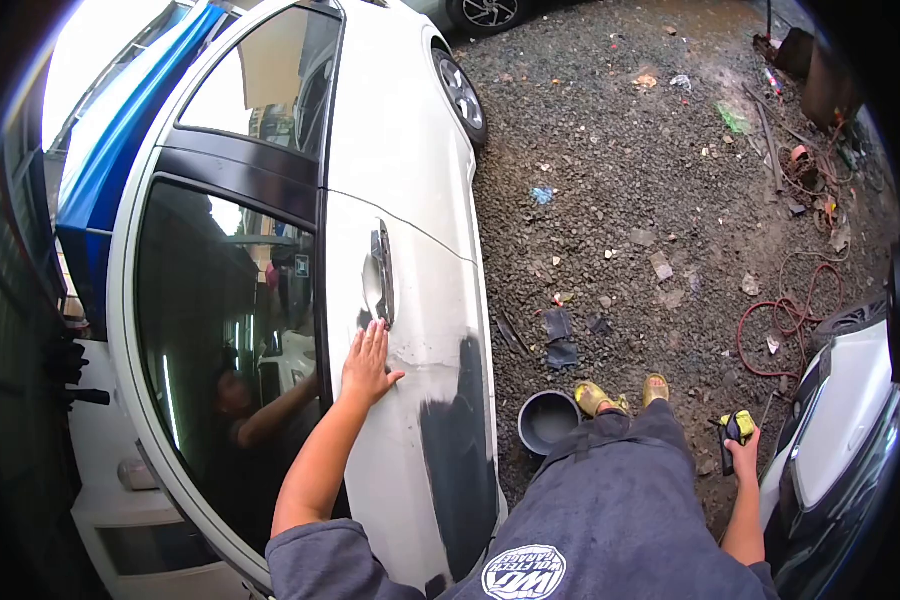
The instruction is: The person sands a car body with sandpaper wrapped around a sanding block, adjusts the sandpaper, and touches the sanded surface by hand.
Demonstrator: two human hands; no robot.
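Observation:
My left hand point(370, 365) lies flat with its fingers stretched on the white car door point(365, 470). Its fingertips are just by the door handle point(374, 280), where the paint around is scuffed and dark. A dark grey patch point(460, 480) runs down the door's lower side, to the right of that hand. Out at my right side, my right hand point(746, 458) is wrapped round a yellow-and-black handheld power tool point(738, 430), held above the gravel. The tool's exact kind is too small to make out.
A grey bucket point(523, 424) stands by my feet, close to the car. At right is a second white vehicle point(835, 420), with a red hose point(745, 345) coiled beyond it. Scraps of litter point(560, 340) lie on the gravel point(610, 200). The white car's rear wheel point(460, 95) is ahead.

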